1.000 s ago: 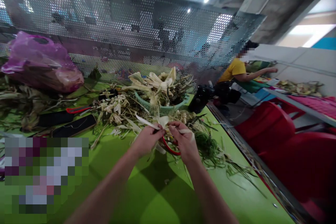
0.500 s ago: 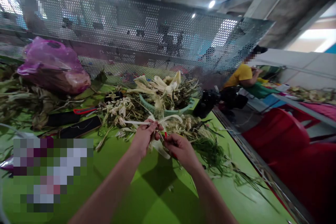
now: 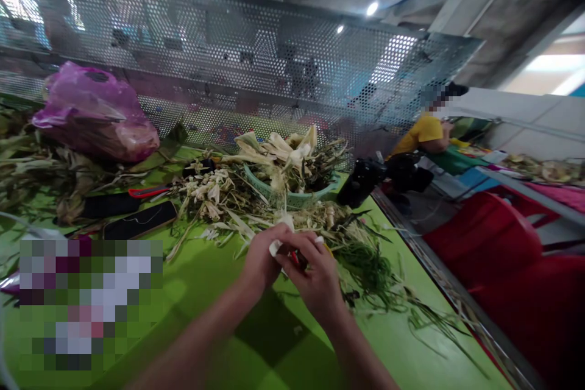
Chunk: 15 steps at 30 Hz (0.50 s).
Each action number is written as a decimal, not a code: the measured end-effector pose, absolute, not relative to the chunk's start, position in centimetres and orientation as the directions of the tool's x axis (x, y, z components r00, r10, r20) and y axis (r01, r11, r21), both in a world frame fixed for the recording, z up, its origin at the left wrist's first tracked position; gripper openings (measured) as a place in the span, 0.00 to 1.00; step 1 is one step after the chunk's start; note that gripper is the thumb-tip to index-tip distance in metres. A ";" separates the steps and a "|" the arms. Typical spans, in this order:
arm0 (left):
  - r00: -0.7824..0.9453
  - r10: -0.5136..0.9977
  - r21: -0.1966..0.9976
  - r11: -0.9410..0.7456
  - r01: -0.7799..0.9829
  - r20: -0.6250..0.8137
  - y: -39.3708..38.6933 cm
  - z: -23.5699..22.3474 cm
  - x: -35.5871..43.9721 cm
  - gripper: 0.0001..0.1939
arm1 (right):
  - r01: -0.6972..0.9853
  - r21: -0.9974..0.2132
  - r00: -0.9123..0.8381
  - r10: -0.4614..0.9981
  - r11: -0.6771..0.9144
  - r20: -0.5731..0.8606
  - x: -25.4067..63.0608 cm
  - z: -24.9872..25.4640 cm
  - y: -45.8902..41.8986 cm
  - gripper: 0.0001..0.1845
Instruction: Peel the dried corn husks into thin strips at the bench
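Observation:
My left hand (image 3: 265, 259) is closed around a pale strip of dried husk (image 3: 275, 248), a white end of which shows by the thumb. Close against it, my right hand (image 3: 315, 268) is closed with its fingers curled. A small red-handled tool (image 3: 295, 258) shows between its thumb and fingers; its working end is hidden. Both hands are above the front of the green table. Just beyond them are loose dried husks and stalks (image 3: 214, 195) and a teal basket (image 3: 301, 198) heaped with pale husks.
A purple plastic bag (image 3: 91, 109) stands at the back left. A red cutter (image 3: 148, 192) and a dark phone (image 3: 139, 221) lie nearer. A black bottle-like object (image 3: 361, 181) is at the right edge, by red chairs (image 3: 484, 231). A person in yellow (image 3: 423, 134) sits beyond.
Both hands have drawn together and turned. The long pale strips that were stretched out from my left hand are now mostly gathered or hidden. The red-handled tool stays in my right hand.

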State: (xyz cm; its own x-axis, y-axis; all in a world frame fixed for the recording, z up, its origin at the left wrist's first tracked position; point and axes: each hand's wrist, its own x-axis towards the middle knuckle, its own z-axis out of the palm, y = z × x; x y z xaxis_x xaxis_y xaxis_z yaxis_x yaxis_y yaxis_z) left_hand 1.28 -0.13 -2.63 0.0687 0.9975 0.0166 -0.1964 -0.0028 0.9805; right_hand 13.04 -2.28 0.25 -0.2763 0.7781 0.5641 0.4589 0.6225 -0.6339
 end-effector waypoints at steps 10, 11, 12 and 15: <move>0.075 0.995 0.950 0.089 -0.298 -0.070 0.7 -0.3 0.6 0.08 | 0.274 -0.781 -0.153 0.827 0.561 0.540 14.1 1.1 -2.5 0.02; 0.100 0.991 0.927 0.121 -0.354 -0.091 0.7 -0.2 0.6 0.10 | 0.252 -0.820 -0.113 0.857 0.515 0.503 14.2 1.0 -2.4 0.01; 0.116 0.988 0.907 0.138 -0.398 -0.099 0.7 -0.2 0.6 0.11 | 0.239 -0.848 -0.076 0.880 0.473 0.469 14.3 0.9 -2.3 0.02; 0.158 0.982 0.855 0.167 -0.490 -0.101 0.8 -0.7 0.5 0.12 | 0.273 -0.874 -0.003 0.909 0.402 0.417 14.5 0.5 -1.7 0.03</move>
State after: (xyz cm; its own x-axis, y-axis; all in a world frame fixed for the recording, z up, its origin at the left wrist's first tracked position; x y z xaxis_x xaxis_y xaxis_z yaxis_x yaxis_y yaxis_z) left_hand 0.45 0.82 -0.70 0.1584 0.9822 -0.1006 -0.4903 0.1667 0.8555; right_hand 14.47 -1.67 0.51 -0.0035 0.9091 0.4165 0.2726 0.4016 -0.8743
